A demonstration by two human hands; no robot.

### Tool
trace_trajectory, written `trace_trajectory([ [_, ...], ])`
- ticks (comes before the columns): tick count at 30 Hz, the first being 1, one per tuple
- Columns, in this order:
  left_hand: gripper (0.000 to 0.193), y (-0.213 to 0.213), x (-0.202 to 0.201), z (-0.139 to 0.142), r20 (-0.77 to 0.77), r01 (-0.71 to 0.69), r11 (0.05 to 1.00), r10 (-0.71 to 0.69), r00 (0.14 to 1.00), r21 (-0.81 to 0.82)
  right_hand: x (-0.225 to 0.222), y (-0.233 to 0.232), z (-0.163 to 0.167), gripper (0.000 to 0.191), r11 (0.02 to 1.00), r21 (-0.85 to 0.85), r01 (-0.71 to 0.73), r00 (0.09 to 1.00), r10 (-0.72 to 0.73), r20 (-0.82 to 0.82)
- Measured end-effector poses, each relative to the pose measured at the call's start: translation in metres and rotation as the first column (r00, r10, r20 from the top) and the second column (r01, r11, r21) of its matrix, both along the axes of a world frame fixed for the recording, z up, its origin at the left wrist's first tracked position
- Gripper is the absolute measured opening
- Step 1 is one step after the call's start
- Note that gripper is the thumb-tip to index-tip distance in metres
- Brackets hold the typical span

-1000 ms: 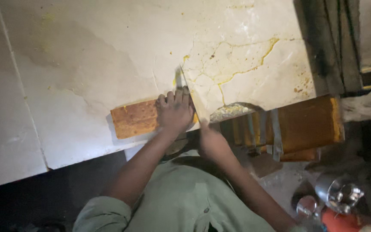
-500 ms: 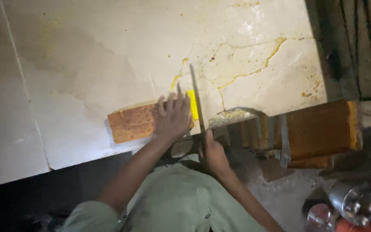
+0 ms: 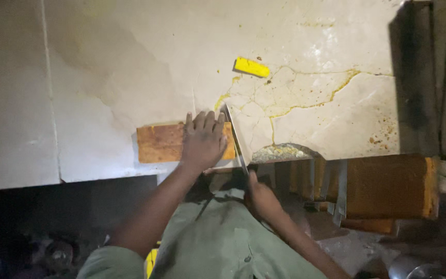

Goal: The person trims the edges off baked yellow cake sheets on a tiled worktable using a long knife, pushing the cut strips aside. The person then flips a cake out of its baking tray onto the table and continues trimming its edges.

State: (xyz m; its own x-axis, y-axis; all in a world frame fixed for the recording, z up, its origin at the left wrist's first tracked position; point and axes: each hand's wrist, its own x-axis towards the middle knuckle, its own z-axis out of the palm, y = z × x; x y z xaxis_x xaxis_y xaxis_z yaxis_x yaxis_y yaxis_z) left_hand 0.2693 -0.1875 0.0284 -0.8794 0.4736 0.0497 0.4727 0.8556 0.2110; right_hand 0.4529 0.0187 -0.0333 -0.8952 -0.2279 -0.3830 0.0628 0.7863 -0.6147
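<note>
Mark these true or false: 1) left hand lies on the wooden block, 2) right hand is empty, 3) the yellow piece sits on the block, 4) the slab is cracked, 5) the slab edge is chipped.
1. True: the left hand lies flat on the wooden block.
2. False: the right hand holds a thin blade.
3. False: the yellow piece lies on the stone slab, apart from the block.
4. True: yellow-stained cracks show.
5. True: a chipped notch breaks the edge.
</note>
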Motion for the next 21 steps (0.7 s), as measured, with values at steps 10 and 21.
trace_trajectory([
  [10, 0.059, -0.007, 0.001, 0.009, -0.075, -0.006, 0.998, 0.01, 0.997, 0.057, -0.097, -0.077, 0.103, 0.056, 0.957, 0.214, 0.196, 0.966, -0.226, 0.128],
  [21, 0.059, -0.01, -0.001, -0.008, 0.025, 0.011, 0.995, -0.014, 1.0, 0.103, -0.025, -0.062, 0.022, 0.069, 0.962, 0.207, 0.176, 0.984, -0.169, -0.051],
])
